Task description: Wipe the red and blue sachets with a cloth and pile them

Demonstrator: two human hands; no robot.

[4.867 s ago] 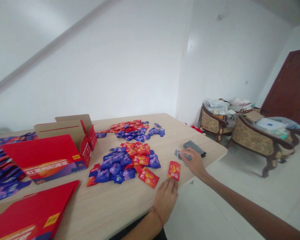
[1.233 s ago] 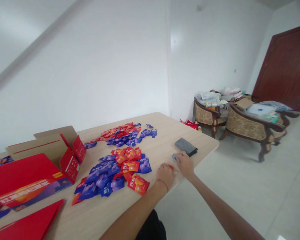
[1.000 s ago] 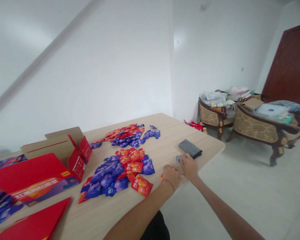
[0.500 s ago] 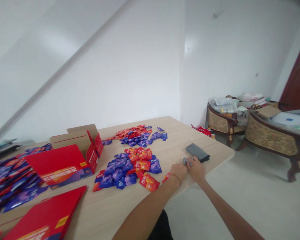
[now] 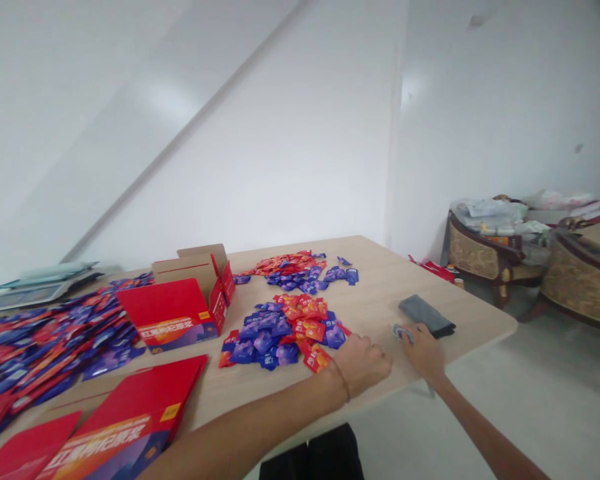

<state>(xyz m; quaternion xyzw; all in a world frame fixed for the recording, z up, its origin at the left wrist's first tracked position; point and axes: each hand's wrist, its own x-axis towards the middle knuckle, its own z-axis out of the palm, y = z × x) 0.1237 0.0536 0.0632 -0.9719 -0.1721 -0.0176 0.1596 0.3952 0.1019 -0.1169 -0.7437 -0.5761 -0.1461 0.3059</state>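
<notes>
My right hand (image 5: 424, 350) rests near the table's right front edge, fingers closed on a small grey, round object (image 5: 403, 333) that looks like a ring or roll; its kind is unclear. Just beyond it lies a folded dark grey cloth or pouch (image 5: 427, 315). My left hand (image 5: 363, 363) is curled, knuckles up, a short way to the left; whatever its fingers may hold is hidden. Beside that hand is a pile of purple sachets (image 5: 265, 340) mixed with red-orange sachets (image 5: 310, 330).
Another sachet heap (image 5: 293, 272) lies farther back. On the left stand an open red box (image 5: 175, 320), flattened red cartons (image 5: 125, 417) and a large spread of sachets (image 5: 80, 327). Laden armchairs (image 5: 485, 257) stand beyond the table (image 5: 380, 267) at the right.
My hands were together at the grey round object; now the left has drawn away to the left, while the right keeps hold of it. The view has swung left.
</notes>
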